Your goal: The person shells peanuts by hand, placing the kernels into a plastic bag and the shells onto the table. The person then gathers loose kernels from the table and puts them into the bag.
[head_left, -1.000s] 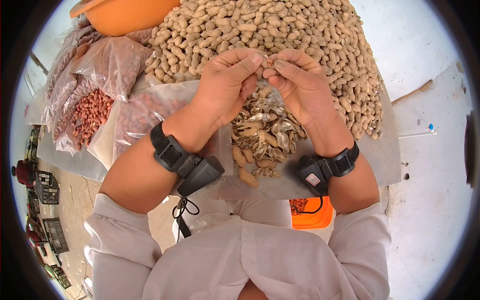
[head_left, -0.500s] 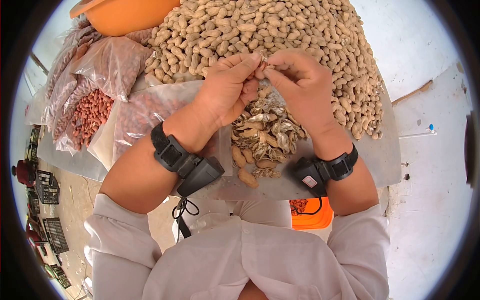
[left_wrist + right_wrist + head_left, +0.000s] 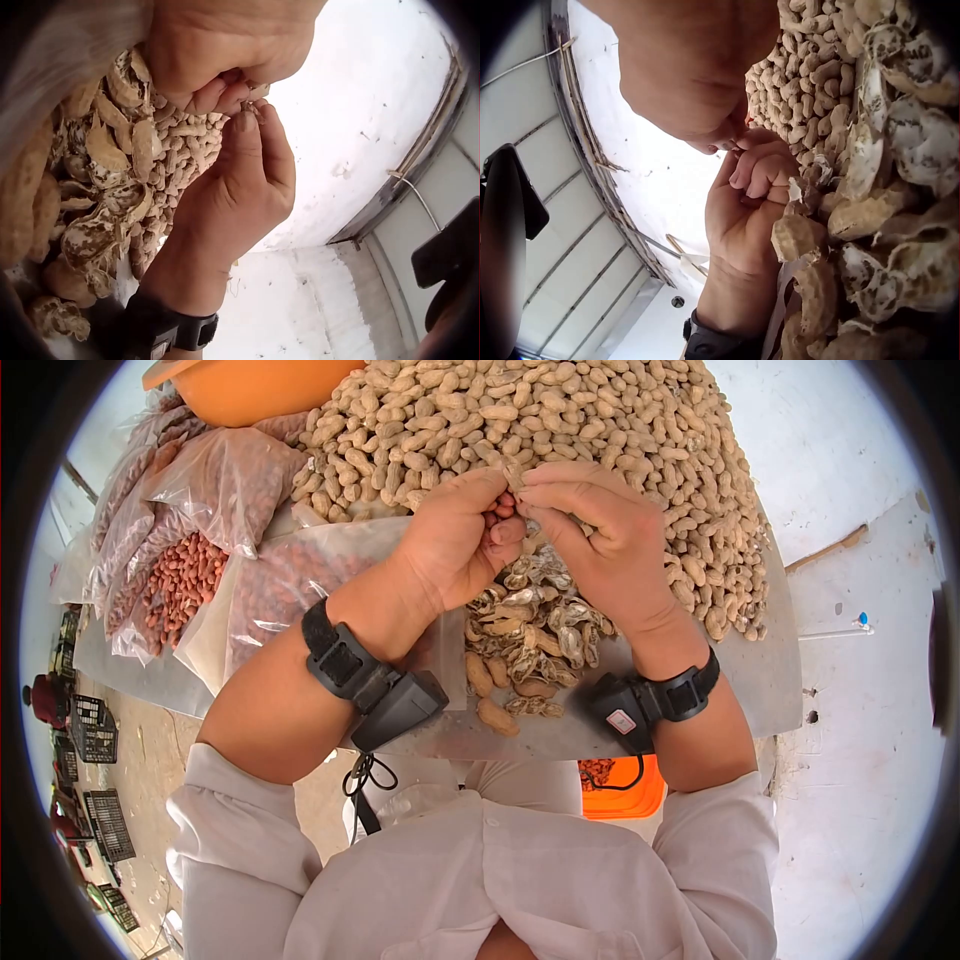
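In the head view both hands meet over the near edge of a big heap of unshelled peanuts (image 3: 520, 420). My left hand (image 3: 455, 540) has its fingers curled around reddish peanut kernels (image 3: 503, 508). Thumb and forefinger of my right hand (image 3: 610, 540) come together right beside the left fingertips. From the left wrist, a small bit of peanut shell (image 3: 256, 110) shows in the right hand's pinch, touching the left fingers. The right wrist view has the left hand (image 3: 746, 195) with curled fingers under the right one. Below the hands lies a pile of broken shells (image 3: 540, 620).
Clear plastic bags of red kernels (image 3: 185, 585) lie on the left, one flat bag (image 3: 290, 585) under the left forearm. An orange basin (image 3: 250, 390) stands at the back left. An orange container (image 3: 640, 790) sits below the table's front edge (image 3: 480, 745). Black crates (image 3: 108, 825) line the floor.
My right hand has turned so its back faces up, and its fingertips shifted slightly left. Reddish kernels now show more plainly in my left fingers.
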Available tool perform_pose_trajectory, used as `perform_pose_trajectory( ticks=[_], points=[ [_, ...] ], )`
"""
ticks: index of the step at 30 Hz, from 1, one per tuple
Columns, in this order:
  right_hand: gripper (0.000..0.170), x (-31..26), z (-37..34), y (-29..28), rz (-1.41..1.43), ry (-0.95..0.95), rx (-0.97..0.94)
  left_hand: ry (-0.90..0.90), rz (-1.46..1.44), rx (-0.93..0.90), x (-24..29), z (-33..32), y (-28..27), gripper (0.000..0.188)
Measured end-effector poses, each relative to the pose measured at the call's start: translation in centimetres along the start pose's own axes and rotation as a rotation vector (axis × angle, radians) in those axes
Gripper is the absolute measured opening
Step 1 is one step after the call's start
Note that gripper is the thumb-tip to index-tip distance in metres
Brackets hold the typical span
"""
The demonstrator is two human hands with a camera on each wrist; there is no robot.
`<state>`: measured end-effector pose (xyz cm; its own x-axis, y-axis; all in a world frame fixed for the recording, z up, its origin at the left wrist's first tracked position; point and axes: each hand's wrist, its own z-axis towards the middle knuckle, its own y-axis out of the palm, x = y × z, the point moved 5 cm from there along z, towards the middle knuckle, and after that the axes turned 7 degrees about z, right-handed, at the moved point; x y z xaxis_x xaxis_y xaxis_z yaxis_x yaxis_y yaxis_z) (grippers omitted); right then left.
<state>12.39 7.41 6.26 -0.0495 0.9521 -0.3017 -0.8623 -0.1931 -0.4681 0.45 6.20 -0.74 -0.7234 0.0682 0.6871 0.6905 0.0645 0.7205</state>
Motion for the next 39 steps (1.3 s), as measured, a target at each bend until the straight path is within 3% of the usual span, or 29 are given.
perform_pose_trajectory(
  ticks=[6,9,12,15,18,21,24,27,33,36,39],
  points=[
    [0.013,0.1,0.1,-0.1,0.0,-0.006,-0.005,-0.041,-0.017,-0.015,-0.1,-0.1,0.0,0.025],
    [0.012,0.6,-0.1,-0.5,0.048,0.131,0.054,-0.045,-0.001,-0.071,0.0,-0.2,0.4,0.024],
    [0.011,3.0,-1.2,-0.7,0.404,0.574,0.196,-0.022,0.017,-0.108,0.2,0.0,0.3,0.024],
    [0.011,3.9,-1.0,-1.9,0.584,0.661,0.195,0.015,-0.002,-0.068,0.7,0.1,-0.3,0.023],
    [0.014,4.3,-0.8,-1.8,0.628,0.662,-0.079,0.052,-0.018,-0.047,0.9,0.1,-0.4,0.02],
    [0.016,4.9,-1.1,-2.5,0.308,0.671,-0.27,0.055,-0.028,-0.077,0.9,0.2,-0.5,0.021],
    [0.016,5.0,-1.5,-2.8,-0.233,0.553,-0.432,0.037,-0.046,-0.086,0.8,0.2,-0.3,0.023],
    [0.015,5.8,-2.3,-1.9,-0.461,0.5,-0.528,0.034,-0.062,-0.107,0.7,0.2,-0.3,0.024],
    [0.017,5.6,-2.0,-0.9,-0.652,0.626,-0.712,0.018,-0.071,-0.113,0.7,0.2,-0.3,0.025],
    [0.018,5.9,-2.5,-0.4,-0.658,0.546,-0.72,0.012,-0.081,-0.115,0.7,0.2,-0.3,0.023],
    [0.018,5.4,-2.3,-0.7,-0.583,0.419,-0.591,0.011,-0.069,-0.09,0.7,0.2,-0.2,0.021]
  ],
)
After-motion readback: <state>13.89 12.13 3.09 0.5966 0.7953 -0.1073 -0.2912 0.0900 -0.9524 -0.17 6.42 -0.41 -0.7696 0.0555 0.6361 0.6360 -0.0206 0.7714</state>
